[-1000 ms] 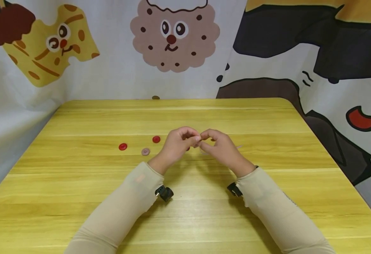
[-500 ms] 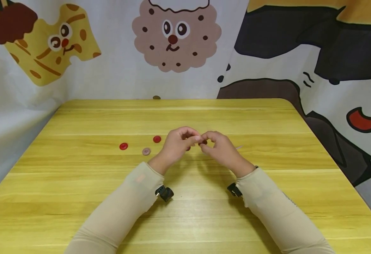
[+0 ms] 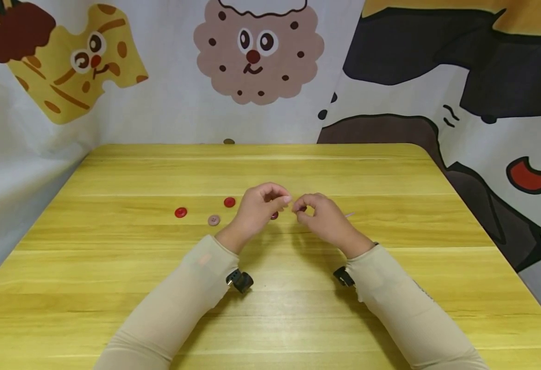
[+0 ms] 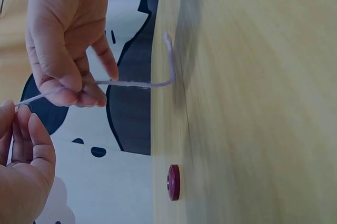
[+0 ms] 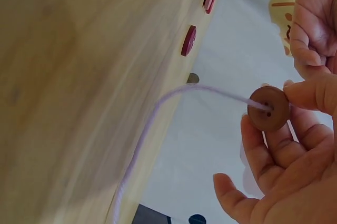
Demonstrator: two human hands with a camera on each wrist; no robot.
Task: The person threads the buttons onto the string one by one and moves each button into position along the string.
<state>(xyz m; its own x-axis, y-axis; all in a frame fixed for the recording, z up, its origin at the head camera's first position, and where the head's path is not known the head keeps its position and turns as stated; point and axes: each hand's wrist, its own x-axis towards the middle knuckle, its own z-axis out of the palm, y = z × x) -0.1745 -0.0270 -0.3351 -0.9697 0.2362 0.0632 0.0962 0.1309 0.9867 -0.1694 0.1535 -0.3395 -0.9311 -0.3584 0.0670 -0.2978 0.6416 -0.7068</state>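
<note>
My left hand pinches one end of a pale lilac string between thumb and forefinger. Just to its right, my right hand holds a brown button by the rim, between thumb and fingers. In the right wrist view the string passes through a hole of this button, and its long part trails down toward the table. A stretch of string spans the small gap between the two hands in the left wrist view. On the table beneath the left hand lies a dark red button.
Left of the hands, two red buttons and a pinkish-brown button lie on the wooden table. The string's tail shows beyond the right hand. A printed curtain hangs behind the table.
My fingertips were together and have come apart, the right hand shifting slightly right with the button. The left hand stays nearly in place. The buttons on the table have not moved.
</note>
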